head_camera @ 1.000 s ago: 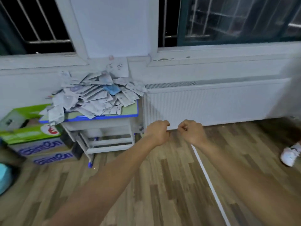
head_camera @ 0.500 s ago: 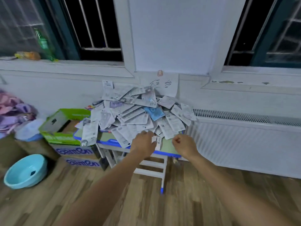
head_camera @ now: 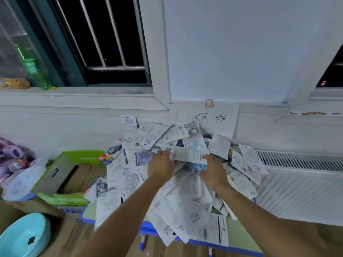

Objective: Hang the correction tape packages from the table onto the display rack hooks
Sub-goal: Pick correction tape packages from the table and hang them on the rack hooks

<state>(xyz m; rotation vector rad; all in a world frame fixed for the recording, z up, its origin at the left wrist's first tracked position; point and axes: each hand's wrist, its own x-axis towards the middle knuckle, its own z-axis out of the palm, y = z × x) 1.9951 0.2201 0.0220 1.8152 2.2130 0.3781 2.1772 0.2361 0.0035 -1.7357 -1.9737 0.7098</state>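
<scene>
Wall and window: a white wall point(head_camera: 241, 52) with a barred window point(head_camera: 104, 39) stands behind the work area; a handwritten paper sign point(head_camera: 209, 119) is fixed to the wall just above the pile.
Radiator: a white panel radiator point(head_camera: 297, 182) runs along the wall, right of the table.
Table: a small blue-edged table point(head_camera: 241, 244) stands against the wall, its top almost wholly covered.
Cardboard boxes: green-and-brown boxes point(head_camera: 61, 173) sit just left of the table, one open.
Basin: a light-blue plastic basin point(head_camera: 24, 236) lies on the floor at lower left.
Package pile: the correction tape packages point(head_camera: 178, 206) lie in a loose, overlapping heap on the table, several overhanging the front and right edges.
Display rack: not in view.
Left hand: the left hand point(head_camera: 160, 165) lies on the heap, fingertips at the left end of one white package point(head_camera: 187, 155).
Right hand: the right hand point(head_camera: 212, 172) meets the right end of the same package; motion blur hides the fingers, so whether either hand has closed on it cannot be told.
Risk, slide: lifting one card from an interlocked heap may drag neighbours off the overhanging edges onto the floor.
Risk, multiple pick: adjacent cards may come up together.
Risk, hang hole: a card bent at the top may not seat on a hook.
</scene>
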